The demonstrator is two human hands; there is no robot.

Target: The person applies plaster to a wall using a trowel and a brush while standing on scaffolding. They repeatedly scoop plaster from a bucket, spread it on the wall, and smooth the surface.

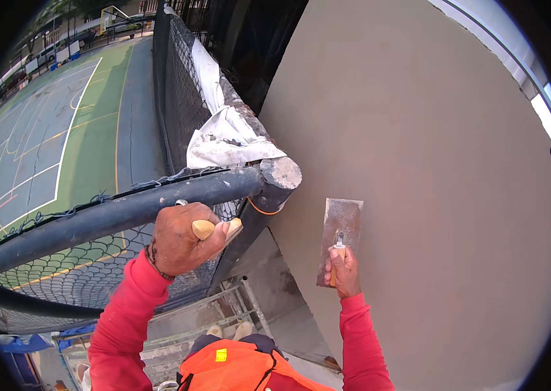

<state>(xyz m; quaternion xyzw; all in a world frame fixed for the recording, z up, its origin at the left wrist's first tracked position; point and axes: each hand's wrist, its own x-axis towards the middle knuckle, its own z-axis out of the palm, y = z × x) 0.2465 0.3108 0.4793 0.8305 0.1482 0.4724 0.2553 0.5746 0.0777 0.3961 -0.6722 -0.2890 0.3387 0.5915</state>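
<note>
Trowel [351,215], rectangular, steel-bladed: positioned at the smooth grey-brown plastered wall [432,163], right of the corner post [280,174]. Blade long axis near upright, tilted slightly; contact with wall: cannot tell.

Right hand [344,270]: grips the trowel's wooden handle just below its pale ferrule, fingers curled fully around. Left hand [185,238]: curled firmly around a second wooden-handled tool [202,229], with pale handle wood visible on both sides of the thumb. Tool type: cannot tell from this angle. Located directly in front of the dark pipe rail [210,189], left of the trowel and well apart from it.

Adjacent items: white cloth [226,140] draped beside the top of the corner post; chain-link mesh [73,277] below the rail; green-and-blue sports court [102,117] beyond. Underfoot: scaffold [254,305] with pale tubes. Clothing: red sleeves [122,313], orange vest [243,368].
</note>
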